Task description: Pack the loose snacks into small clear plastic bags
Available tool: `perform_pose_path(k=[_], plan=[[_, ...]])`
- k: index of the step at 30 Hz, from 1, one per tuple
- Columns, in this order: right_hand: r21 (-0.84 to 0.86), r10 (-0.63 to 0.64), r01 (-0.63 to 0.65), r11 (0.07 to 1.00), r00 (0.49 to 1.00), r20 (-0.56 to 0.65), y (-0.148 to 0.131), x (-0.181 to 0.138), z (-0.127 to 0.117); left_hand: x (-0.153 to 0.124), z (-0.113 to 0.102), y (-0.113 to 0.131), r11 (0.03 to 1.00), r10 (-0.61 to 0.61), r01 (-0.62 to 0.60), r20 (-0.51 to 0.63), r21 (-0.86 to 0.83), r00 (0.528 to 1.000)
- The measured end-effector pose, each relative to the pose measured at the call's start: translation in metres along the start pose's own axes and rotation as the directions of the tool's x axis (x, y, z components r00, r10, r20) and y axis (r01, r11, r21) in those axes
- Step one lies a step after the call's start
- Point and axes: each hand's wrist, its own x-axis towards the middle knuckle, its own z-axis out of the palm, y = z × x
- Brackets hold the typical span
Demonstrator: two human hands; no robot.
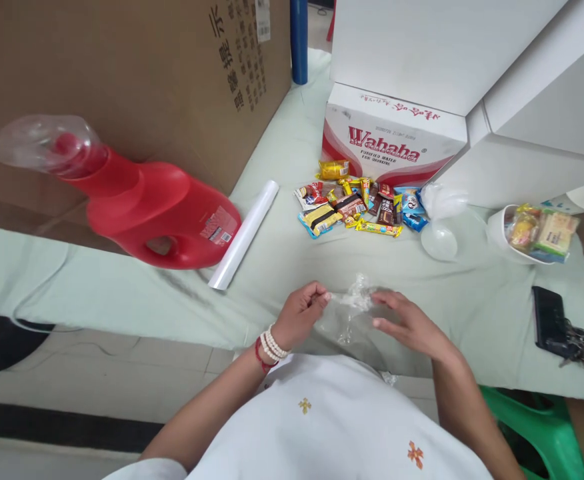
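A crumpled piece of clear plastic film [357, 298] is stretched out near the cloth's front edge. My left hand [299, 310] pinches one end of it between thumb and fingertips; a beaded bracelet and a red cord circle that wrist. On the other side, my right hand [406, 322] has its thumb and fingers apart, fingertips at the film's edge; whether they touch it I cannot tell. Beyond both hands lies a pile of wrapped snacks [357, 200] in yellow, red, brown and blue packets. A clear round plastic container [439, 241] sits right of the pile.
Left stand a large cardboard box [172, 80], a red detergent jug [167, 213] with plastic over its top, and a white roll [245, 235]. Behind the snacks is a Wahaha carton [392, 137]. Rightward are a white tub [503, 233] of snacks, a phone [549, 313] and keys [579, 343].
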Motion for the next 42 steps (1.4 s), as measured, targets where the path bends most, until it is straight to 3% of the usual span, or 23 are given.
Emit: perform_pose_path(k=[3,6,8,10,13,16,19,22,25,28,31,33,35,37,40,42], plan=[[0.043,0.012,-0.012,0.999,1.0,-0.015,-0.006,0.019,0.022,-0.006,0.003,0.003,0.999,0.005,-0.004,0.03,-0.034,1.0],[0.066,0.034,-0.022,0.998,0.982,-0.187,-0.008,0.03,0.031,-0.014,-0.006,0.0,1.0,-0.004,0.004,-0.028,0.007,1.0],[0.028,0.004,0.006,1.0,0.938,-0.345,-0.008,0.032,0.031,-0.018,-0.017,-0.006,0.995,-0.008,0.016,-0.087,0.099,0.996],[-0.023,-0.069,0.065,0.998,0.913,-0.402,-0.01,0.033,0.028,-0.021,-0.026,-0.013,0.957,0.03,0.011,-0.136,0.29,0.99],[-0.124,-0.232,0.202,0.972,0.911,-0.34,-0.016,0.034,0.024,-0.024,-0.029,-0.015,0.751,0.242,-0.094,-0.139,0.654,0.96],[-0.235,-0.36,0.304,0.923,0.9,-0.248,-0.026,0.036,0.023,-0.021,-0.018,-0.004,0.493,0.459,-0.229,-0.027,0.839,0.888],[-0.355,-0.43,0.343,0.87,0.879,-0.205,-0.036,0.038,0.021,-0.012,-0.003,0.008,0.388,0.456,-0.251,0.051,0.887,0.888],[-0.468,-0.458,0.315,0.826,0.858,-0.232,-0.04,0.035,0.015,-0.001,0.003,0.009,0.404,0.333,-0.168,0.026,0.899,0.942],[-0.501,-0.446,0.268,0.823,0.852,-0.276,-0.035,0.025,0.01,0.006,-0.002,0.002,0.492,0.366,-0.215,0.024,0.843,0.93],[-0.406,-0.375,0.224,0.886,0.862,-0.342,-0.024,0.01,0.013,0.01,-0.01,-0.007,0.699,0.415,-0.195,-0.169,0.688,0.894],[-0.235,-0.199,0.102,0.966,0.878,-0.436,-0.01,-0.003,0.024,0.015,-0.014,-0.017,0.886,0.295,-0.098,-0.386,0.453,0.874],[-0.105,-0.051,0.007,0.994,0.903,-0.426,-0.001,-0.009,0.031,0.018,-0.015,-0.024,0.954,0.198,-0.064,-0.452,0.294,0.87],[0.003,0.06,-0.061,0.998,0.955,-0.289,0.006,-0.01,0.033,0.019,-0.014,-0.028,0.985,0.113,-0.04,-0.461,0.166,0.88],[0.047,0.086,-0.08,0.996,0.985,-0.152,0.008,-0.007,0.029,0.017,-0.012,-0.029,0.998,0.032,-0.005,-0.419,0.066,0.908],[-0.02,0.001,-0.003,1.0,0.993,-0.12,0.001,0.007,0.02,0.014,-0.008,-0.025,1.0,-0.029,0.028,-0.313,-0.008,0.949],[-0.061,-0.088,0.084,0.995,0.994,-0.057,-0.008,0.022,0.019,0.013,-0.005,-0.022,0.999,-0.009,0.02,-0.243,0.045,0.97]])
